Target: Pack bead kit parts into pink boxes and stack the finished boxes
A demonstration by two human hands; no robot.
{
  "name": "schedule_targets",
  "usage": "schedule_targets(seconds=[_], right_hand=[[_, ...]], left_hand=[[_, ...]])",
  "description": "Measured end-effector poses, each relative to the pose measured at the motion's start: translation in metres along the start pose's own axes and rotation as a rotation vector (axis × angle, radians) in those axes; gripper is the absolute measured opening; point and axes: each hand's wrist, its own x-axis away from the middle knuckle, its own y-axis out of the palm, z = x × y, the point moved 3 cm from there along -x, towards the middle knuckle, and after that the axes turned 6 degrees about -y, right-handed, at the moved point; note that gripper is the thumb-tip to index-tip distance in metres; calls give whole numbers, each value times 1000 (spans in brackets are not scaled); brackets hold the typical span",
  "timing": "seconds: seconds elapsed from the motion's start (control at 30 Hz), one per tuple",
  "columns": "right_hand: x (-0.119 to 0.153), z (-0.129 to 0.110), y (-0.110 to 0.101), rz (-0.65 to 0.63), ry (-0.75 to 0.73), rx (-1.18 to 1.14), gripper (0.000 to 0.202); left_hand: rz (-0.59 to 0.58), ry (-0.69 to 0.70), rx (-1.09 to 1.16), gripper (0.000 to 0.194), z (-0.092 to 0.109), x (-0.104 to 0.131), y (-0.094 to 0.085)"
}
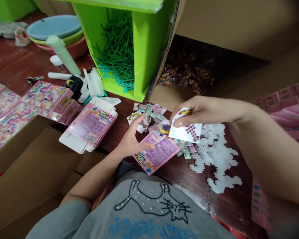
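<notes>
My left hand (132, 141) has its thumb and fingers apart over the left side of a pink box (159, 152), its thumb resting on the printed face. My right hand (189, 113) pinches a white card (185, 132) with a pixel pattern above the box's far right corner. A clear bag of colourful beads (164, 128) hangs beside the card, at the end of the box; whether my fingers hold it too is hard to see. Small pink and green packets (155, 109) and a few patterned cards (142, 123) lie behind the box. White pegboard pieces (220, 154) are heaped at the right.
A stack of flat pink boxes (89, 124) lies left. Behind stand a green bin (142, 49) of green sticks and a large carton (226, 76) with bead bags. Packed boxes (49, 99), basins (54, 28) and a green bottle (64, 56) are further left; an open carton (32, 166) is nearer.
</notes>
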Motion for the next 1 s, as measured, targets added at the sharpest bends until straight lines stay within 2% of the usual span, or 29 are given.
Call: schedule_targets(seconds=[0.03, 0.1, 0.17, 0.23, 0.3, 0.4, 0.47, 0.57, 0.67, 0.77, 0.83, 0.9, 1.0], right_hand=[[-5, 3, 4, -5, -25, -12, 60], [-8, 9, 8, 56, -70, -15, 59], [3, 15, 6, 255, -56, -15, 59], [23, 23, 1, 508, -14, -50, 57], [39, 30, 3, 612, -50, -71, 51], [37, 35, 21, 492, -218, -12, 42], [24, 44, 32, 422, -263, 19, 41], [7, 64, 40, 360, -202, 3, 47], [8, 77, 36, 355, -115, 33, 46], [15, 73, 31, 388, -187, 121, 37], [14, 66, 33, 357, -267, 177, 29], [8, 62, 40, 304, -258, 197, 25], [4, 68, 47, 259, -103, 139, 60]], left_hand=[[-19, 21, 11, 112, 8, -4, 7], [-87, -6, 63, 83, 20, -12, 20], [-67, -73, 123, 57, 23, -19, 26], [49, -127, 189, 52, 19, -24, 25], [131, -183, 288, 57, 9, -27, 24], [92, -258, 450, 66, -4, -28, 34], [60, -271, 444, 66, -5, -27, 42], [49, -260, 257, 60, 2, -24, 46], [74, -204, 48, 53, 9, -25, 41], [63, -190, 13, 54, 5, -29, 42], [-9, -246, 96, 60, -1, -31, 49], [-99, -311, 204, 69, -5, -30, 57], [-235, -313, 186, 83, -1, -23, 59]])
